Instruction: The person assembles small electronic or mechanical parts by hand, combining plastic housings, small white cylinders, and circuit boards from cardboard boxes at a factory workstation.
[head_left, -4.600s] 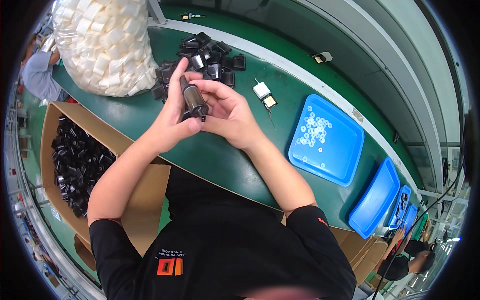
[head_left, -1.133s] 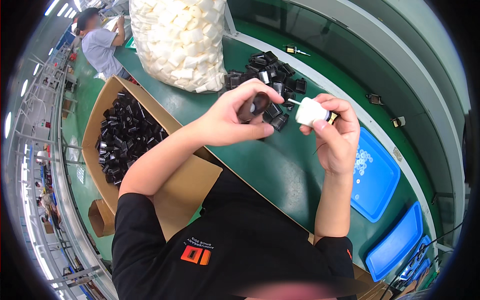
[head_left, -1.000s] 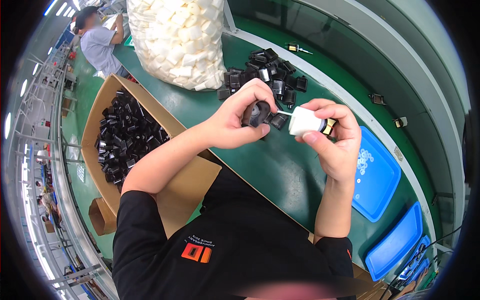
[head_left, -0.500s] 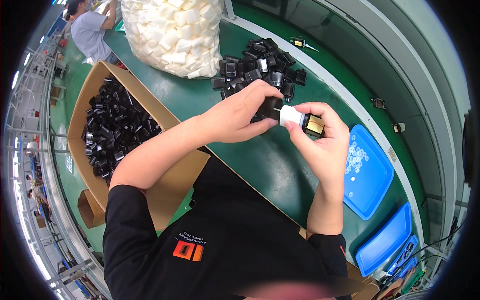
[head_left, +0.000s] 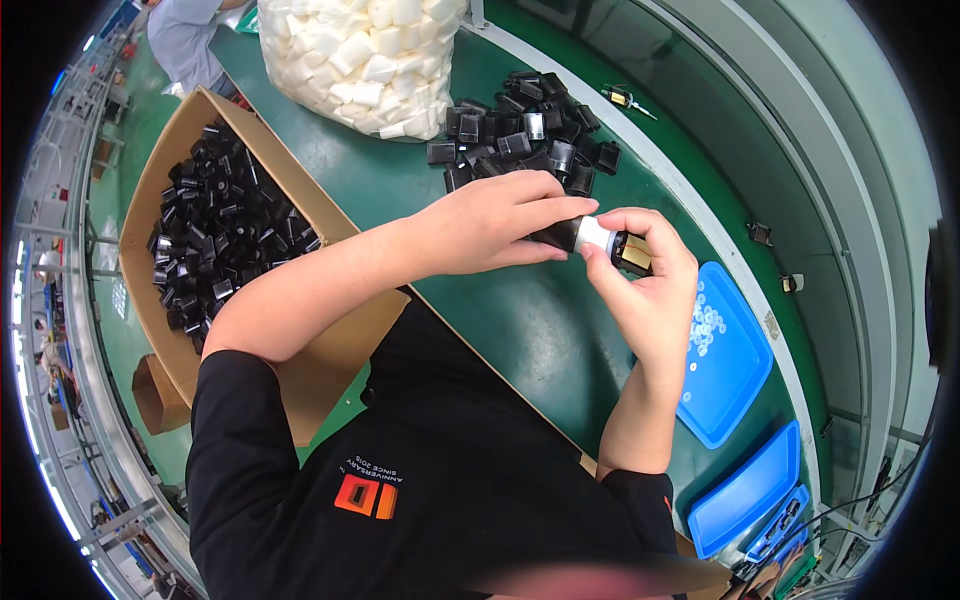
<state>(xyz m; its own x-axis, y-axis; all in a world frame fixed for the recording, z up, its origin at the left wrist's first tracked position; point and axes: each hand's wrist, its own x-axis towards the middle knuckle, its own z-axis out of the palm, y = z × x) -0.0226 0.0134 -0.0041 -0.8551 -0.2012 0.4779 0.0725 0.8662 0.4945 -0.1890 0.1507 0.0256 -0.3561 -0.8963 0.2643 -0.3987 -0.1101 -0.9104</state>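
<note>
My left hand [head_left: 495, 222] grips a small black plastic housing [head_left: 556, 236], with fingers over its top and the thumb below. Facing it, my right hand [head_left: 652, 290] pinches a cylindrical part made up of a white sleeve [head_left: 593, 234] and a black end with a gold panel [head_left: 633, 253]. The black housing meets the white sleeve end to end; whether the sleeve reaches inside it is hidden by my fingers. Just beyond my hands lies a pile of similar black housings [head_left: 515, 145] on the green table [head_left: 530, 330].
A clear bag of white foam pieces [head_left: 360, 70] stands at the far left. Left of me is a cardboard box [head_left: 300, 200] full of black housings [head_left: 225, 220]. At right lie a blue tray [head_left: 735, 390] with small white rings [head_left: 706, 325] and another blue tray [head_left: 745, 490].
My left hand has moved right, bringing the black housing from a small gap away up against the white sleeve. The thin pin visible between them before is now covered. The view has shifted slightly.
</note>
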